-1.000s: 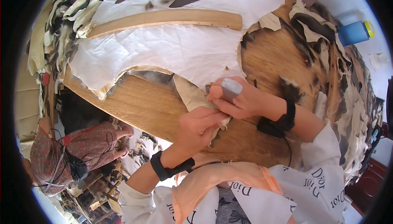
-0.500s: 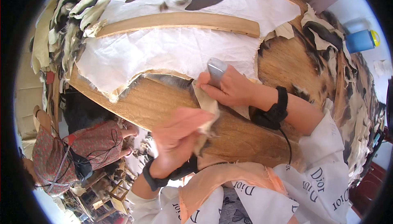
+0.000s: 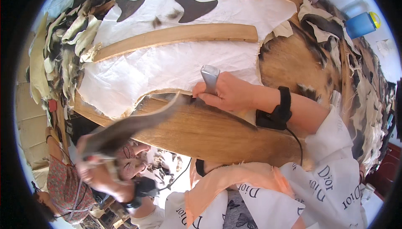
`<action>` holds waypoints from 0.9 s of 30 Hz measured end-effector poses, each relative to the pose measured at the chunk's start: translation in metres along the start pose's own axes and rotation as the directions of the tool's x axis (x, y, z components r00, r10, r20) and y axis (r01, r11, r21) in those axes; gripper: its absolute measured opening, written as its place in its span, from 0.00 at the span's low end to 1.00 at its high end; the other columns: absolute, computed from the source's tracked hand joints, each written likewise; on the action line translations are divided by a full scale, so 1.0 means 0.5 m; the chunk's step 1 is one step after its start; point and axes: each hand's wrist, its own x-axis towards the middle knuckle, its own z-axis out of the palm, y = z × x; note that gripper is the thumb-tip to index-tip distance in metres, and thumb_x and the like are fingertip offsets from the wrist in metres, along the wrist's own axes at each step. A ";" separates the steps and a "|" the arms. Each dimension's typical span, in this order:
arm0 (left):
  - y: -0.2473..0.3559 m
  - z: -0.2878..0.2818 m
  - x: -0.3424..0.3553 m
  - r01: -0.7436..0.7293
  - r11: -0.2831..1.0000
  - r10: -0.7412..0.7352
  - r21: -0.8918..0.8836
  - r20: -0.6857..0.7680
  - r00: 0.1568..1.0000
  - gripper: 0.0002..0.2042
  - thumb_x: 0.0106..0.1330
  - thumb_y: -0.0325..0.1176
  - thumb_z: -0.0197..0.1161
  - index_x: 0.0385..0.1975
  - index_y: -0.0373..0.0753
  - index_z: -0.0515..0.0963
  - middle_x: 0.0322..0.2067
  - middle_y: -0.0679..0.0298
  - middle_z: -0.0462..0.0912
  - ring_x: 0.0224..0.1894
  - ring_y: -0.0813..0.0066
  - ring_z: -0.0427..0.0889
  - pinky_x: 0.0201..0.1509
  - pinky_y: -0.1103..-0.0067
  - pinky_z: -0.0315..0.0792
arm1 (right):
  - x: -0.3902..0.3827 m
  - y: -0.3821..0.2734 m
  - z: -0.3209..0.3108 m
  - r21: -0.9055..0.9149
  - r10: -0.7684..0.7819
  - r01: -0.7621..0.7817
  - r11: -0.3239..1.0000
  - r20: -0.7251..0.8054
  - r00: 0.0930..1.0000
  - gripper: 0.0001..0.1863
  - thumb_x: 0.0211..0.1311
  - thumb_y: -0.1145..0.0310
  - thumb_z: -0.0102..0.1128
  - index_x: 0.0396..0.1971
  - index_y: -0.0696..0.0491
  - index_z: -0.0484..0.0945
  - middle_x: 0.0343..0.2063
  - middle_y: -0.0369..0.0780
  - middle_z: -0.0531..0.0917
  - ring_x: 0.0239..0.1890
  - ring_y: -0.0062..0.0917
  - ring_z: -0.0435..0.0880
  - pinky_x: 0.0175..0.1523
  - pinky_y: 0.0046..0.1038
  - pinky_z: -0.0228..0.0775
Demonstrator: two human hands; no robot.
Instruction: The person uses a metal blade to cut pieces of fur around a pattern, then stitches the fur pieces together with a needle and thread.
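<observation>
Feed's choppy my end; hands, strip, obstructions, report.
Left hand gripping blurred fur strip. Right hand closed on grey tool. Wooden bar across white sheet, clear of both hands.

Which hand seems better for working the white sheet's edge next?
Likely the right hand: it grips a grey tool by the white sheet; the left hand holds a furry strip farther off.

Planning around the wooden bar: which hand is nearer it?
Right. The right hand is below the wooden bar in view; the left hand is farther off, lower left, beyond the board.
</observation>
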 end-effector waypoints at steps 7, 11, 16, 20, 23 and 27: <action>0.003 0.167 0.106 -0.081 0.991 0.008 0.110 0.542 0.840 0.25 0.48 0.20 0.64 0.50 0.39 0.72 0.49 0.59 0.74 0.53 0.65 0.71 0.54 0.75 0.67 | -0.025 -0.034 -0.048 0.240 0.123 -0.090 0.967 -0.124 0.985 0.10 0.59 0.66 0.46 0.27 0.56 0.74 0.22 0.46 0.78 0.26 0.42 0.76 0.34 0.34 0.66; 0.036 0.269 -0.023 -0.378 0.894 0.384 -0.239 0.845 0.373 0.32 0.45 0.34 0.68 0.54 0.39 0.66 0.57 0.57 0.64 0.63 0.51 0.56 0.64 0.64 0.55 | -0.005 -0.031 -0.164 -0.331 -0.097 -0.072 0.941 -0.467 0.879 0.09 0.56 0.66 0.50 0.25 0.56 0.74 0.20 0.47 0.77 0.25 0.42 0.75 0.33 0.36 0.66; 0.110 0.326 -0.073 -0.391 0.845 0.465 -0.365 0.863 0.197 0.34 0.42 0.39 0.69 0.55 0.45 0.66 0.61 0.60 0.59 0.64 0.49 0.51 0.63 0.55 0.51 | -0.029 -0.008 -0.238 -0.526 0.040 -0.332 0.783 -0.491 0.870 0.10 0.49 0.64 0.55 0.26 0.56 0.75 0.20 0.45 0.77 0.27 0.42 0.76 0.34 0.38 0.67; 0.119 0.364 -0.103 -0.407 0.774 0.543 -0.485 0.839 0.031 0.29 0.47 0.34 0.65 0.54 0.47 0.68 0.60 0.61 0.60 0.63 0.51 0.53 0.62 0.55 0.53 | -0.037 0.062 -0.233 -0.561 0.060 -0.389 0.731 -0.515 0.855 0.13 0.47 0.61 0.58 0.34 0.48 0.77 0.27 0.41 0.77 0.33 0.38 0.78 0.36 0.37 0.69; 0.111 0.370 -0.119 -0.466 0.732 0.573 -0.497 0.819 0.028 0.22 0.48 0.29 0.63 0.47 0.46 0.72 0.58 0.63 0.64 0.62 0.53 0.56 0.61 0.55 0.55 | -0.033 0.081 -0.226 -0.561 0.140 -0.365 0.743 -0.403 0.904 0.23 0.46 0.60 0.63 0.47 0.43 0.75 0.37 0.38 0.75 0.35 0.35 0.77 0.38 0.34 0.69; 0.119 0.372 -0.097 -0.392 0.742 0.620 -0.544 0.779 0.094 0.13 0.50 0.26 0.61 0.38 0.41 0.76 0.50 0.60 0.73 0.55 0.55 0.67 0.55 0.62 0.65 | -0.032 0.087 -0.213 -0.580 0.182 -0.396 0.712 -0.393 0.901 0.23 0.46 0.61 0.63 0.47 0.44 0.75 0.35 0.38 0.76 0.35 0.35 0.77 0.38 0.33 0.69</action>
